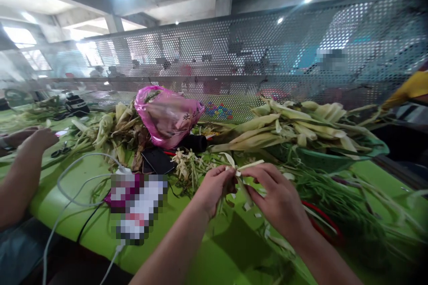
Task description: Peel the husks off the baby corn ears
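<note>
Pale corn husk strips (251, 165) meet in a small knot-like joint between my two hands, above the green table (180, 240). My left hand (216, 189) pinches the joint from the left, with its fingers closed. My right hand (276, 193) has its thumb and fingers closed around strips on the other side. One short strip curls up above the fingers, and others hang below. Small cut husk pieces lie on the table underneath. Near my left hand lies a cluster of small husk pieces with knotted ends (185, 169).
Corn husks (301, 127) heap over a green basket (383, 148). A pink plastic bag (167, 120) stands behind my left hand. Green strands (334, 196) and a red-handled tool (323, 220) lie right. A phone (143, 209) with cables is left; another person's arm (25, 164) reaches in.
</note>
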The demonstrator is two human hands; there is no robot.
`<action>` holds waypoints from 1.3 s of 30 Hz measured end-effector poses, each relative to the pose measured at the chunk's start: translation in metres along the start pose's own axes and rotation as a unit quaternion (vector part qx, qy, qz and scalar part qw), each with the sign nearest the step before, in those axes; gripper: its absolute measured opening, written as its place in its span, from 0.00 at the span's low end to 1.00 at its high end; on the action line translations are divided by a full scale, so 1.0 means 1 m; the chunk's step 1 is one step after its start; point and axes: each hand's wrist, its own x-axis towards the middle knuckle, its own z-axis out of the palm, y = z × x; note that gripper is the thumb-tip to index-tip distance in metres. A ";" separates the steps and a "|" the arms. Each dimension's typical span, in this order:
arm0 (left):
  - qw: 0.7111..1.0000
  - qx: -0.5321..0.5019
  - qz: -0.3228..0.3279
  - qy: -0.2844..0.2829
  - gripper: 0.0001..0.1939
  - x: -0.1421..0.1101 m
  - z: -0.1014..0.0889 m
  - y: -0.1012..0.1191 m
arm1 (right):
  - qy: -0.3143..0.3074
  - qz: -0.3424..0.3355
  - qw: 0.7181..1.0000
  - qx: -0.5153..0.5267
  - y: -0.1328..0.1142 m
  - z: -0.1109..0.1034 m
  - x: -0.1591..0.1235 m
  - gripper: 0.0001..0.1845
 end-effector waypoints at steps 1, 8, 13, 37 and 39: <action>1.000 0.000 0.007 0.000 0.18 0.000 0.000 0.000 | -0.001 -0.012 1.000 -0.014 -0.001 0.000 0.000 0.17; 0.997 0.058 0.047 0.017 0.18 0.003 0.000 -0.002 | 0.008 -0.060 0.997 -0.056 0.002 -0.001 -0.003 0.20; 0.978 0.177 0.105 0.022 0.19 0.004 0.003 -0.004 | 0.025 -0.018 0.999 -0.016 0.004 0.000 -0.002 0.04; 0.977 0.193 0.079 -0.040 0.16 0.001 0.006 -0.012 | 0.034 0.254 0.949 0.184 -0.003 0.003 0.002 0.14; 0.974 0.204 0.081 -0.048 0.17 0.000 0.006 -0.012 | 0.043 0.270 0.942 0.196 -0.003 0.004 0.002 0.14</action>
